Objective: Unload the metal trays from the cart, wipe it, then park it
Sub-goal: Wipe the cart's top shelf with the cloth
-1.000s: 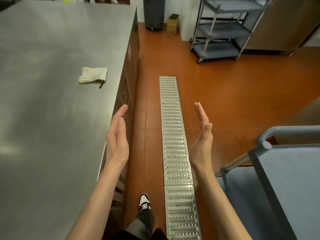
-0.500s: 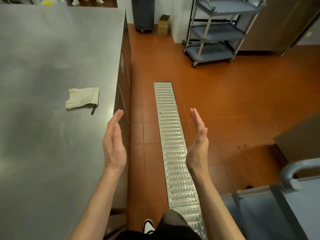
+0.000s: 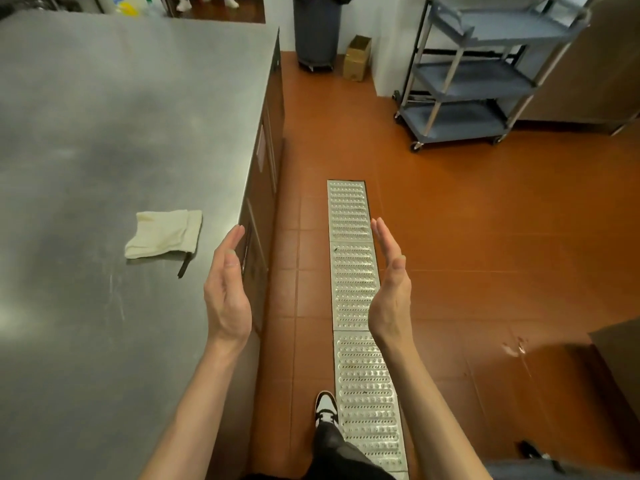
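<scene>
My left hand (image 3: 227, 289) and my right hand (image 3: 389, 287) are held out in front of me, palms facing each other, fingers straight, holding nothing. A folded cream cloth (image 3: 164, 233) lies on the steel counter (image 3: 104, 140) just left of my left hand. A grey three-shelf cart (image 3: 485, 77) stands at the far right against the wall. Only a sliver of the grey cart (image 3: 540, 469) that was beside me shows at the bottom right. No metal trays are visible.
A metal floor drain grate (image 3: 356, 299) runs along the orange tile floor beneath my hands. A grey bin (image 3: 317, 29) and a small cardboard box (image 3: 356, 57) stand at the far wall. A dark box corner (image 3: 620, 358) juts in at the right.
I have walked forward along the counter. The near cart slid out of view to the bottom right, and the cloth and far cart came closer. My hands kept their open pose.
</scene>
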